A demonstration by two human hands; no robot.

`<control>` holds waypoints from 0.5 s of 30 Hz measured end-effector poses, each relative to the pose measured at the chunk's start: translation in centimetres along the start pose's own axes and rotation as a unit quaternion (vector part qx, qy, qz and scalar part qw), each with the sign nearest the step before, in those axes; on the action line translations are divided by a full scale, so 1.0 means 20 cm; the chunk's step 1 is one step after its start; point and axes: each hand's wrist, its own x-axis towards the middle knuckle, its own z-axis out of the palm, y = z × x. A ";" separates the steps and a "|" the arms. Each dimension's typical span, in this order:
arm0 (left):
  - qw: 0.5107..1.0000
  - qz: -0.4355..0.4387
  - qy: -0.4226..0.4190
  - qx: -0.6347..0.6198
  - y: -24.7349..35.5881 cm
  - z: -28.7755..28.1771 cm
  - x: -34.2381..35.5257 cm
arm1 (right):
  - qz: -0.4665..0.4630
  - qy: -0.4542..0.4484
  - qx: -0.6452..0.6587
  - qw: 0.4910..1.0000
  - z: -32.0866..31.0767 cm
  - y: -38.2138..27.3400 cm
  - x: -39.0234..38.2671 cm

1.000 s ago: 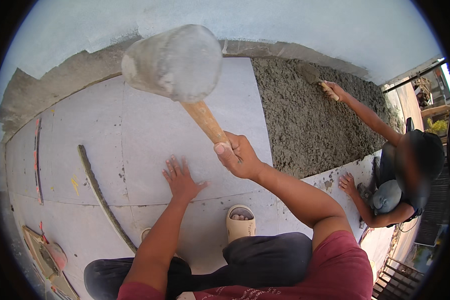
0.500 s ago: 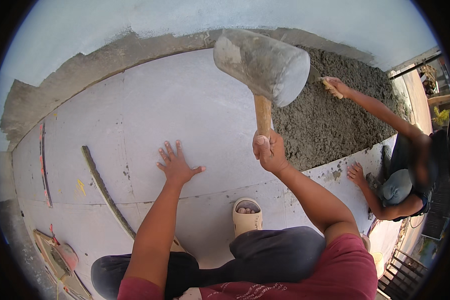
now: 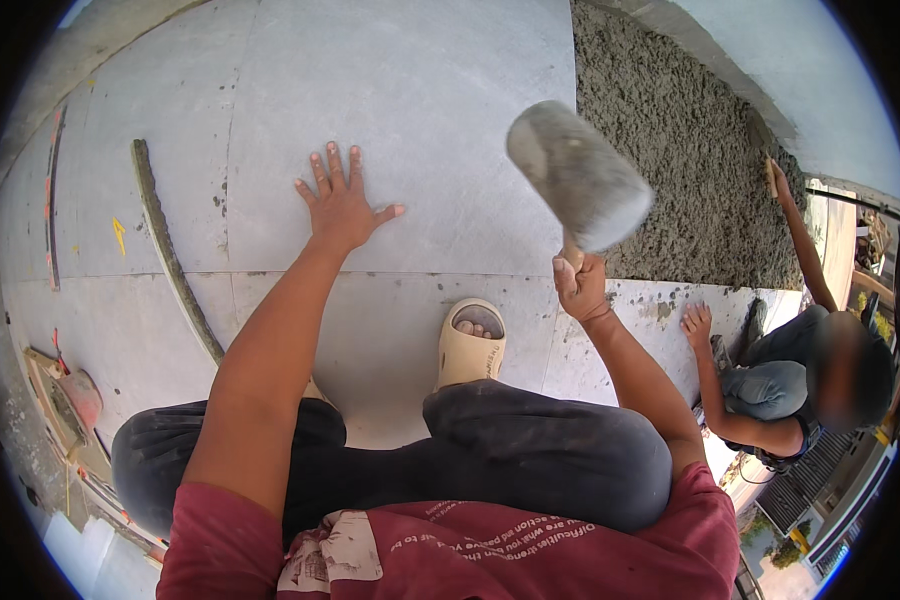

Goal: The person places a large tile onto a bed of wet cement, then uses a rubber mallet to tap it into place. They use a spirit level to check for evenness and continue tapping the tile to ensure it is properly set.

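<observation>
My right hand [image 3: 582, 286] is closed round the short wooden handle of a mallet [image 3: 580, 175]. Its big grey cylindrical head is raised above the floor and slightly blurred by motion. Flat on a large pale grey floor tile [image 3: 440, 120] lies my left hand [image 3: 342, 208], fingers spread and holding nothing. Just right of that tile is a bed of wet, rough mortar [image 3: 660, 150]. One of my feet, in a beige slide sandal [image 3: 470, 350], stands on the nearer row of tiles.
At the right a person [image 3: 780, 390] crouches, one hand on the tiles, the other holding a trowel [image 3: 765, 150] at the mortar's far edge. A long, mortar-crusted straightedge [image 3: 165, 235] lies left of me. A thin strip [image 3: 52, 200] and a reddish bucket [image 3: 80, 398] are farther left.
My view has tipped down, so everything sits higher in the picture. The mallet's head has swung lower and tilted rightward. The other person's trowel has moved toward the wall at the mortar's far right.
</observation>
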 end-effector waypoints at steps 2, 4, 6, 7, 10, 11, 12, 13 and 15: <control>1.000 -0.004 -0.004 0.004 0.00 -0.01 0.01 | 0.142 -0.092 -0.121 0.978 0.02 -0.03 0.00; 1.000 -0.011 -0.014 0.016 0.00 -0.03 0.01 | 0.190 -0.116 -0.099 0.970 -0.02 -0.13 0.09; 1.000 -0.025 0.003 0.007 -0.05 0.01 -0.01 | 0.200 -0.085 0.059 0.974 -0.04 -0.33 0.21; 0.999 -0.027 0.017 -0.002 -0.06 0.00 0.00 | 0.158 -0.072 0.094 0.980 -0.04 -0.44 0.24; 0.999 -0.039 0.019 -0.019 -0.06 -0.04 0.01 | 0.033 -0.028 0.165 0.985 -0.02 -0.46 0.18; 0.998 -0.054 0.010 -0.016 -0.06 -0.07 0.02 | -0.010 -0.008 0.183 0.983 0.00 -0.42 0.14; 0.998 -0.059 0.002 -0.012 -0.04 -0.09 0.02 | -0.036 0.000 0.191 0.981 0.05 -0.31 0.08; 0.998 -0.055 -0.005 -0.013 0.00 -0.11 0.04 | -0.001 -0.008 0.087 0.996 0.08 -0.15 0.01; 0.998 -0.061 -0.021 -0.028 0.01 -0.15 0.05 | 0.080 -0.057 -0.056 0.994 0.04 -0.05 0.05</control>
